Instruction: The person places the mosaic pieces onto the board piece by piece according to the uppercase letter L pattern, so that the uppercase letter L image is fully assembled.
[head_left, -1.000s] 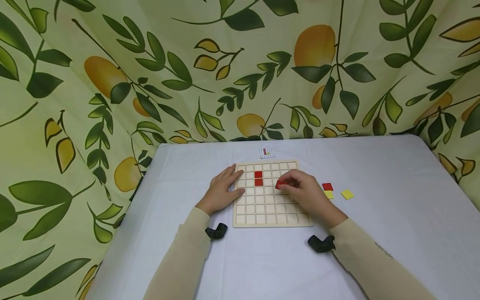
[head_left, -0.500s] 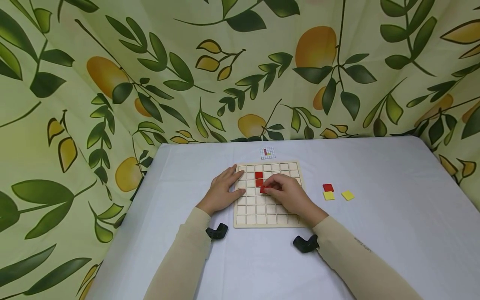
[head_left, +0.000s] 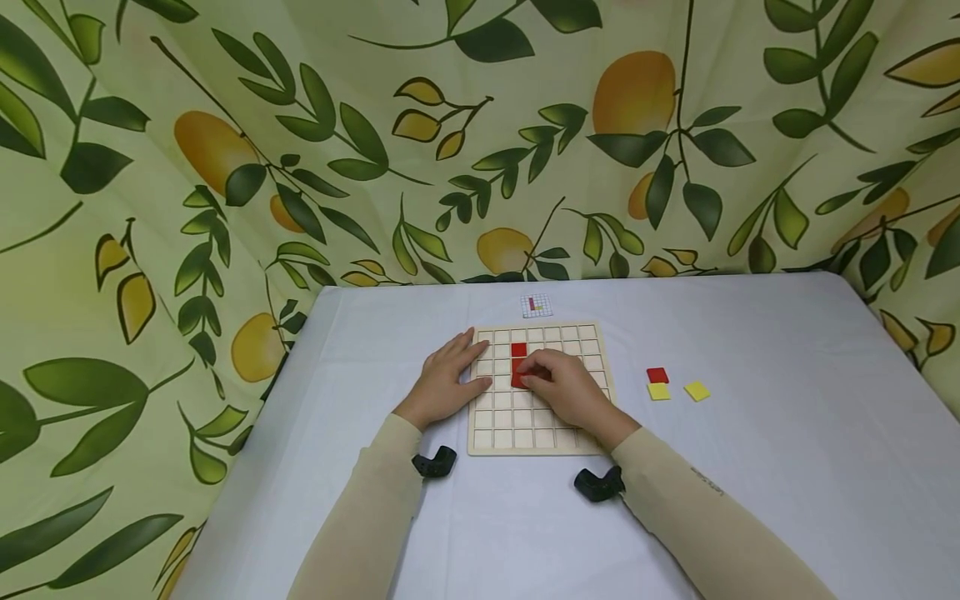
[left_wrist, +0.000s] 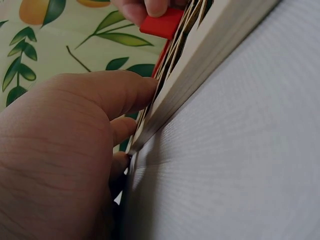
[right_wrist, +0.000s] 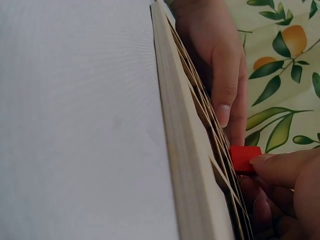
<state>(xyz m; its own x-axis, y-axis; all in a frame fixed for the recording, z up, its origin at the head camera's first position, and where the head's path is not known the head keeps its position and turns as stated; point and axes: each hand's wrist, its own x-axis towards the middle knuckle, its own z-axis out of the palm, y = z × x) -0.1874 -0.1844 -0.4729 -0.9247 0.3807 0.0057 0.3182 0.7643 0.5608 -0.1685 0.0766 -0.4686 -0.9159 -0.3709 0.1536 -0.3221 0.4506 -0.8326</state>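
Note:
A wooden grid board (head_left: 543, 440) lies on the cloth-covered table. My left hand (head_left: 444, 379) rests on its left edge, fingers spread and fairly straight, with the thumb on the rim. My right hand (head_left: 567, 387) pinches a red square tile (right_wrist: 242, 159) between thumb and fingers, over the third column of the board. In the right wrist view the tile stands tilted against the grid, one edge touching it or close to it. Just behind it, a red tile (head_left: 519, 349) lies in a cell, and a second one there is partly covered by my fingers.
Right of the board lie a loose red tile (head_left: 657, 376), a yellow tile (head_left: 658, 392) touching it, and another yellow tile (head_left: 697, 391) a little apart. A small printed grid card (head_left: 536, 306) lies behind the board. A leaf-patterned curtain (head_left: 450, 167) hangs beyond the table.
My right hand has moved left across the board with the red tile, from the middle columns to just in front of the placed red tiles. The left hand has stayed put.

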